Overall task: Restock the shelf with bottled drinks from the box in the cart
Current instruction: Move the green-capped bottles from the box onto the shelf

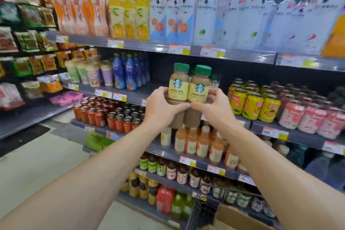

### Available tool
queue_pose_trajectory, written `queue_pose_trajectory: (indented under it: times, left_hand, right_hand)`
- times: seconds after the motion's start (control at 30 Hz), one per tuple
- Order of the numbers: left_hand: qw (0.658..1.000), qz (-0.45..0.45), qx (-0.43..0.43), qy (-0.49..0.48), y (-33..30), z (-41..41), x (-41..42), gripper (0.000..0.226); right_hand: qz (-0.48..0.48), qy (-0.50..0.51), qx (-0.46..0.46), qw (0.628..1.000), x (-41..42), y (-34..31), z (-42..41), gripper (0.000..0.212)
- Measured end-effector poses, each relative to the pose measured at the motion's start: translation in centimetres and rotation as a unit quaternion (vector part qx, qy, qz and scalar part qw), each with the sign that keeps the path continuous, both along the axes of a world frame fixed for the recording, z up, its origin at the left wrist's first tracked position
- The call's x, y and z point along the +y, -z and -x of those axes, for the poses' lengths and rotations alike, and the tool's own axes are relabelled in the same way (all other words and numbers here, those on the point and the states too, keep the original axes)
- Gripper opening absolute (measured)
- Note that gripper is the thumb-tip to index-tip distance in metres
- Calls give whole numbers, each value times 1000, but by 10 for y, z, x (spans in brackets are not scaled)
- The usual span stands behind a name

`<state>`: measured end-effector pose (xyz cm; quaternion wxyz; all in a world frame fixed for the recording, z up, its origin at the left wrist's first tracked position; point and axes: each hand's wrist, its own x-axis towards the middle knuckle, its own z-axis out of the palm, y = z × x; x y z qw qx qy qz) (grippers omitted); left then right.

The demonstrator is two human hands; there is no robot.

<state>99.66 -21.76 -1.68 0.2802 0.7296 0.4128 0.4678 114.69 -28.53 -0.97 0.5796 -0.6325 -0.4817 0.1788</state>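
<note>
Two cheese latte bottles [188,95] held up side by side, upright, touching, green caps on top, in front of the dark gap on the second shelf [130,95]. Left hand [164,106] wrapped round the lower half of the left bottle, thumb across the front below the yellow label, fingers [162,89] curled over the label's left edge. Right hand [214,107] wrapped round the right bottle the same way, thumb across the front, fingers curled at the label's right edge. Thumb tips of both hands meeting at the middle, just under the labels. Both arms stretched forward. More green-capped bottles partly hidden behind the pair, on the shelf. Blue bottles [128,73] to the left on the same shelf, yellow cans [252,104] to the right one shelf lower, red cans [104,112] lower left. Orange juice bottles [197,142] directly below the hands. Cardboard box [237,218] at bottom edge, inside the black wire cart [199,209], flap open, contents not visible.
</note>
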Motion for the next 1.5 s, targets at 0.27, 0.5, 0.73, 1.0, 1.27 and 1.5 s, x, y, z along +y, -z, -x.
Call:
queue_pose_trajectory:
  times: [0.27,0.5,0.73,1.0,1.27,1.5]
  left_hand:
    - [997,66,-2,30,-1,-12,67,62]
    - [998,51,46,12,-10,-45,160,62]
    - [996,77,41,24,0,-83,234,59]
    - [993,103,46,41,28,-99,273,56]
    - [988,83,91,96,39,-101,302,51]
    - [981,107,92,132,48,-109,314,47]
  right_hand:
    - [-21,-3,0,1000,63,5,-12,54]
    - [-58,22,24,998,156,19,-37,54]
    - [-46,31,19,998,230,31,-73,61]
    - [-17,47,-3,999,266,58,-88,64]
    - [6,89,-1,996,281,79,-85,60]
    - [21,125,19,992,288,78,-81,62]
